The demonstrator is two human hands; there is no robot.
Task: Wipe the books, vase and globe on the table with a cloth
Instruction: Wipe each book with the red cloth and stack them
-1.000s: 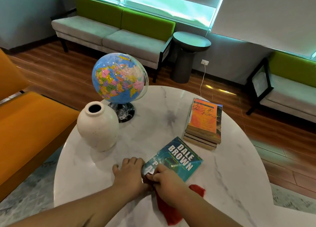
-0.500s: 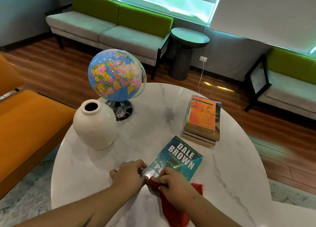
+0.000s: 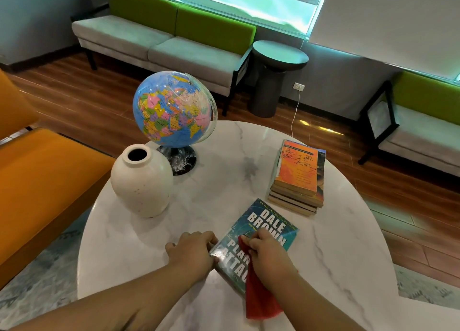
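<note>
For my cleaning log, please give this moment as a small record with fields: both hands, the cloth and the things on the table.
left hand: grips the teal book at its left edge
right hand: presses the red cloth on the book's cover
teal book: flat on the marble table, near side
book stack: right side, orange cover on top, untouched
vase: white, upright, left side
globe: on its stand, behind the vase

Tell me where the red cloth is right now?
In the head view, the red cloth is near the bottom, right of centre, gripped by the right hand on the blue book.
</note>
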